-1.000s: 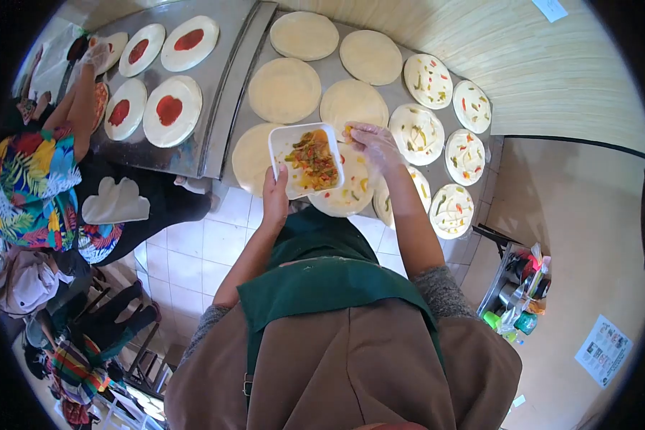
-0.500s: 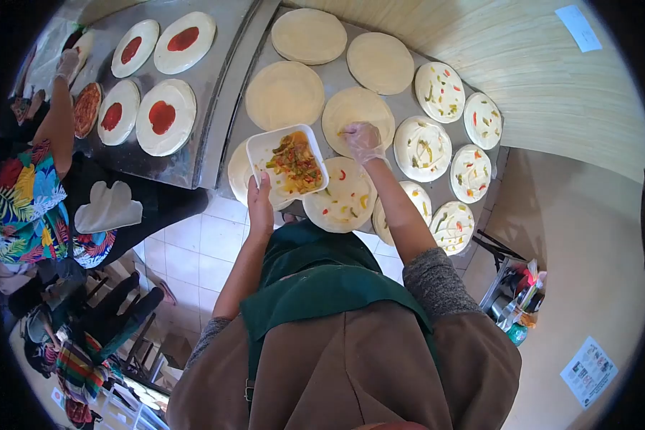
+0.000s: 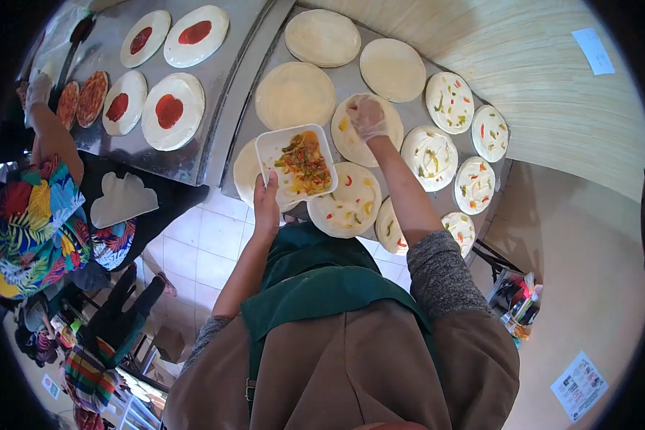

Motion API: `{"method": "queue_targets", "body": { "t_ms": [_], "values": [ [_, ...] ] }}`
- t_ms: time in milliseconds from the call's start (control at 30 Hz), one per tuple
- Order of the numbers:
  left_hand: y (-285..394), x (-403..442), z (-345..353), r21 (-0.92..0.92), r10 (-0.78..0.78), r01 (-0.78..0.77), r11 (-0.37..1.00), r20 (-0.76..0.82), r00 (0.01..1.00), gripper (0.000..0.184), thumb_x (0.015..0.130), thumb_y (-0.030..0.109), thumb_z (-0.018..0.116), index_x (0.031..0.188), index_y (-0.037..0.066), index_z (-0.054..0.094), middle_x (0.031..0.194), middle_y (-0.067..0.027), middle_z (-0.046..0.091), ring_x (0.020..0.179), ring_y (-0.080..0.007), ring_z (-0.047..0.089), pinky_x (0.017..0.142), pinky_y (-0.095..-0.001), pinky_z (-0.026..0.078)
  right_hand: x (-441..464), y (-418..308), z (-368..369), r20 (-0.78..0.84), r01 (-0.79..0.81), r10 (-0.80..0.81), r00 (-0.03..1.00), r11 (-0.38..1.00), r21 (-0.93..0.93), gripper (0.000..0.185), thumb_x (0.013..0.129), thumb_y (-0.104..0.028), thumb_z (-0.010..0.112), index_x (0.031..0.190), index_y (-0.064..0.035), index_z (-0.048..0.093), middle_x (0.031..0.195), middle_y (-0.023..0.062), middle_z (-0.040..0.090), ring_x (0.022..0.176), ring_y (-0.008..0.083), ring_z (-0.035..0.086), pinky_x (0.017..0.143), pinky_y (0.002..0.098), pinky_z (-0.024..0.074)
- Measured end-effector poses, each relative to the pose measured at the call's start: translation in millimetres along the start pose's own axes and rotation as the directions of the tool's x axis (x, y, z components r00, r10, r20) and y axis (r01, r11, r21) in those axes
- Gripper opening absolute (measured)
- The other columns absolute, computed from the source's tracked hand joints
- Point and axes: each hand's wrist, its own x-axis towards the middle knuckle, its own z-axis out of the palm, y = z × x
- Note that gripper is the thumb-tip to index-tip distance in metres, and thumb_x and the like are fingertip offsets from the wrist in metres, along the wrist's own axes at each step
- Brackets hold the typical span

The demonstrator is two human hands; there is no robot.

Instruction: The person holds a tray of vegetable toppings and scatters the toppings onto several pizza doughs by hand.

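Observation:
My left hand (image 3: 267,204) grips the near-left edge of a white plastic tray (image 3: 269,147) holding a heap of chopped peppers (image 3: 302,161). In a clear glove, my right hand (image 3: 368,117) hovers over a round dough base (image 3: 358,149), its fingers bunched together; what is in them is hidden. A few yellow pieces lie on that base by the fingers. Just below, another base (image 3: 345,201) carries scattered red, yellow and green bits. The tray partly covers a pale base (image 3: 247,172) on the left.
Plain bases (image 3: 322,37) lie at the back of the metal table; several pepper-topped ones (image 3: 449,102) stand to the right near the wall. On the left counter are bases with red sauce (image 3: 173,111). A co-worker in a floral shirt (image 3: 39,215) reaches over it with a gloved hand (image 3: 39,87).
My right hand has curled more over the base, and yellow pieces now show there. The tray stays in my left hand. A second sauced base shows near the co-worker as the view shifts.

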Motion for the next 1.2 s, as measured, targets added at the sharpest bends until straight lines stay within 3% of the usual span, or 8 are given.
{"method": "queue_targets", "body": {
  "t_ms": [333,400,567,667,767,867,1000,1200],
  "values": [
    [10.6,21.5,5.9,0.012,0.005,-0.006,1.000,0.039,0.999,0.039,0.098,0.034,0.047,0.118,0.000,0.048,0.107,-0.0091,0.058,0.096,-0.0141,0.057,0.086,-0.0269,0.045,-10.5,-16.1,-44.6,-0.302,0.140,-0.149,0.941,0.989,-0.053,0.017,0.080,-0.016,0.055,0.090,-0.0096,0.066,0.086,0.0134,0.067,0.080,0.0305,0.065,0.076,0.0425,0.0496],
    [14.7,26.3,13.0,0.016,0.007,-0.008,1.000,0.054,0.998,0.038,0.098,0.033,0.047,0.117,0.001,0.049,0.106,-0.0086,0.058,0.096,-0.0131,0.056,0.085,-0.0268,0.045,-22.9,-47.4,-49.7,-0.086,0.010,-0.003,0.996,0.996,0.090,0.016,0.081,-0.019,0.058,0.091,-0.0100,0.065,0.087,0.0120,0.065,0.082,0.0288,0.063,0.075,0.0411,0.0498],
    [10.6,42.7,24.0,0.058,0.042,-0.052,0.997,0.159,0.986,0.033,0.099,0.030,0.047,0.114,0.001,0.050,0.104,-0.0072,0.058,0.095,-0.0108,0.055,0.085,-0.0259,0.043,-69.0,-124.8,-85.7,-0.084,0.397,-0.388,0.918,0.907,0.139,0.016,0.082,-0.023,0.060,0.088,-0.0086,0.064,0.086,0.0114,0.065,0.079,0.0296,0.063,0.071,0.0413,0.0504],
    [18.3,41.8,35.4,0.051,0.030,-0.041,0.998,0.197,0.980,0.031,0.099,0.029,0.047,0.112,0.001,0.050,0.103,-0.0065,0.058,0.095,-0.0104,0.054,0.086,-0.0261,0.043,-66.6,-115.3,-81.3,0.009,0.337,-0.340,0.940,0.936,0.105,0.019,0.081,-0.021,0.060,0.094,-0.0090,0.067,0.087,0.0128,0.067,0.075,0.0317,0.064,0.071,0.0396,0.0515],
    [23.0,42.2,42.6,0.045,-0.001,-0.008,0.999,0.202,0.979,0.030,0.099,0.029,0.047,0.112,0.001,0.050,0.103,-0.0062,0.058,0.094,-0.0102,0.054,0.085,-0.0261,0.044,-56.9,-94.6,-86.1,0.159,0.019,-0.115,0.981,0.861,0.508,0.022,0.081,-0.016,0.063,0.100,-0.0057,0.067,0.087,0.0095,0.068,0.073,0.0243,0.065,0.069,0.0326,0.0524],
    [25.2,43.4,46.3,0.050,-0.010,-0.001,0.999,0.215,0.977,0.031,0.099,0.029,0.047,0.112,0.001,0.050,0.104,-0.0064,0.058,0.094,-0.0101,0.055,0.085,-0.0259,0.044,-54.0,-74.9,-104.5,0.464,-0.441,0.024,0.886,0.357,0.823,0.024,0.081,-0.013,0.068,0.101,-0.0009,0.065,0.090,0.0076,0.067,0.074,0.0151,0.064,0.068,0.0256,0.0522],
    [25.8,47.6,47.4,0.008,-0.005,0.004,1.000,0.216,0.976,0.033,0.099,0.029,0.047,0.114,0.000,0.050,0.105,-0.0069,0.058,0.094,-0.0104,0.055,0.084,-0.0257,0.045,-51.1,-52.3,-116.4,0.445,-0.444,0.157,0.882,-0.041,0.895,0.023,0.082,-0.011,0.068,0.101,0.0013,0.064,0.089,0.0065,0.065,0.078,0.0125,0.062,0.071,0.0240,0.0532],
    [33.9,51.2,37.2,0.121,0.016,-0.031,0.992,0.122,0.992,0.034,0.098,0.029,0.047,0.116,0.000,0.050,0.105,-0.0075,0.059,0.095,-0.0113,0.056,0.085,-0.0255,0.045,7.7,30.6,-65.8,0.319,-0.410,0.341,0.884,0.241,0.879,0.016,0.078,-0.006,0.068,0.093,0.0004,0.066,0.086,0.0058,0.066,0.077,0.0136,0.064,0.073,0.0265,0.0549]
  ]
}}
